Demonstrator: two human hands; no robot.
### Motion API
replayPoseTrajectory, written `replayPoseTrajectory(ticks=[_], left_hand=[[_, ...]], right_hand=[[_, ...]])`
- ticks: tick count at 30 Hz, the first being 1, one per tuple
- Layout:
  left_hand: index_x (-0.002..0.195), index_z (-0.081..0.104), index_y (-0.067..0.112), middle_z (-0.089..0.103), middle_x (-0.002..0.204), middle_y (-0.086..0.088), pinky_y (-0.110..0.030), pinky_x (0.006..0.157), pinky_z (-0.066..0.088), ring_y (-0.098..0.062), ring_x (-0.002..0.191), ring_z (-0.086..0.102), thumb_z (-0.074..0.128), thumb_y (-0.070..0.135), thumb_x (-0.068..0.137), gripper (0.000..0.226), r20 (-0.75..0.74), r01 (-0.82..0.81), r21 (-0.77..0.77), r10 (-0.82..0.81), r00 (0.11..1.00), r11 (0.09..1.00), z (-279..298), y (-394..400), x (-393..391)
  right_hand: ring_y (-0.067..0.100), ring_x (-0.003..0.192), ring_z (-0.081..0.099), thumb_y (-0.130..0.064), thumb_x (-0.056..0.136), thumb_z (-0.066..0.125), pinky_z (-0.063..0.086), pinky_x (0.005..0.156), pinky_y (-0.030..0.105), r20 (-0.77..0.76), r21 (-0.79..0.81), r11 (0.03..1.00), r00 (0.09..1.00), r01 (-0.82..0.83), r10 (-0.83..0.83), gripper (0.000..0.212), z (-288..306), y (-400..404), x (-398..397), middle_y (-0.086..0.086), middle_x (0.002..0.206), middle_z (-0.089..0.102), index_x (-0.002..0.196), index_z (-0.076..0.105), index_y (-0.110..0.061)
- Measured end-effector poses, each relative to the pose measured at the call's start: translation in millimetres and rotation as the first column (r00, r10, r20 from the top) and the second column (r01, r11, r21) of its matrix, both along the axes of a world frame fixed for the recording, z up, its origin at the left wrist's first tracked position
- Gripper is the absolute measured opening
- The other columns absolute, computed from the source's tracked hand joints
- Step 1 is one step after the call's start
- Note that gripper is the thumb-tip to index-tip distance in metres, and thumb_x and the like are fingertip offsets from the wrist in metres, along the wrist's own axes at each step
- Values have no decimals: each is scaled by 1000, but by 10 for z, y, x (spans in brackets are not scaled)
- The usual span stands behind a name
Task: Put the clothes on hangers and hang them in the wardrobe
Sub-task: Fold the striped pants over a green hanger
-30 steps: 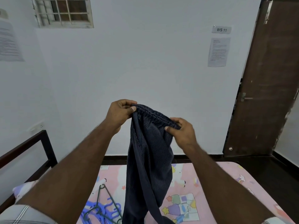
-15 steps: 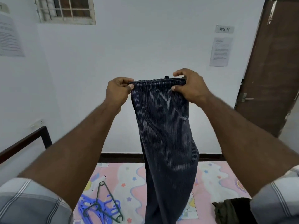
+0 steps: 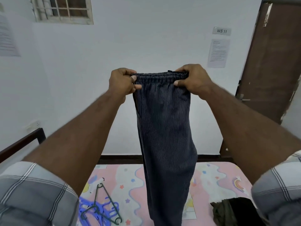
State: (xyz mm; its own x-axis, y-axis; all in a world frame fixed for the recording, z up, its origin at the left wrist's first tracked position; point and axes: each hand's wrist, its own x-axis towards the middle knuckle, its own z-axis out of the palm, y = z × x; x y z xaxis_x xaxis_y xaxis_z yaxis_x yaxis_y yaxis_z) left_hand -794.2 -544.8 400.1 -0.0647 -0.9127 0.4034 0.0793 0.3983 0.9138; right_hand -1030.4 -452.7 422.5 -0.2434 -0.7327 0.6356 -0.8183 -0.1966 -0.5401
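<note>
Up go the striped trousers (image 3: pixel 164 128), waistband now stretched flat between left hand (image 3: pixel 121 84) and right hand (image 3: pixel 192 80), both gripping it above the bed (image 3: pixel 219 176). Hangers (image 3: pixel 99 207) lie below; threading probably comes next.

a small grey sign (image 3: pixel 221 31) on the white wall, above and to the right of the hands, reads "ws 11". just under it hangs a printed paper sheet (image 3: pixel 218 53) whose lines are too small to read. another printed sheet (image 3: pixel 7 38) on the wall far left of the hands is equally unreadable.
</note>
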Motion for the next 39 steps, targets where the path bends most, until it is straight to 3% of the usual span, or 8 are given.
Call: replayPoseTrajectory(ticks=[6,9,13,16,24,30,33,39], left_hand=[[104,64,8,63,108,-13,-31,67,60,-26,73,75,52,-1,100,16,-156,25,-93,-39,987,995,131,-8,-50],[102,65,7,65,109,-16,-31,69,61,-25,74,76,54,-2,99,14,-136,44,-28,-47,990,999,28,-21,-15],[106,65,6,66,100,-13,-28,69,60,-20,69,74,55,1,99,13,-129,49,-8,-50,990,999,-284,-36,42],[101,65,7,67,100,-14,-27,66,59,-21,69,74,56,-1,99,12,-87,80,108,-71,994,991,-525,-35,81],[93,65,5,68,91,-16,-26,58,61,-19,61,73,55,-9,96,17,49,100,518,-146,988,849,-1776,-42,186],[98,65,4,67,95,-15,-23,54,58,-19,63,74,52,-8,98,18,103,75,698,-203,974,713,-2709,-257,142],[104,66,3,69,96,-16,-23,57,59,-21,71,74,53,-6,98,16,112,54,730,-196,974,682,-3018,-414,26],[114,62,1,66,104,-20,-25,63,62,-25,78,70,51,-4,100,18,56,3,738,-66,996,675,-3405,-880,-496]], right_hand=[[13,100,67,-27,74,83,51,93,25,-37,-243,969,997,51,-62,38,210,43,77,-8,105,71,110,73,-23],[21,98,69,-21,74,86,56,92,35,-10,-12,1000,1000,4,-4,35,84,43,73,1,101,72,107,73,-19],[22,92,71,-17,72,87,59,86,39,134,-46,998,990,-45,51,29,-150,50,67,3,96,73,99,74,-18],[27,95,72,-12,73,87,60,86,44,185,127,985,979,-116,91,29,-406,26,46,9,97,74,98,73,-16],[28,80,74,4,71,85,62,69,35,414,510,799,905,-318,96,26,-1756,-41,-19,10,78,75,90,72,-9],[33,86,74,4,72,85,63,77,40,414,688,639,909,-345,47,28,-2650,-304,-167,18,87,75,95,71,-4],[28,77,72,-4,71,88,59,60,31,329,733,619,943,-284,43,27,-2960,-523,-275,8,78,74,91,71,-12],[23,60,71,-7,78,84,62,55,37,292,766,617,953,-182,-81,33,-3421,-1210,-564,10,86,69,105,67,-17]])
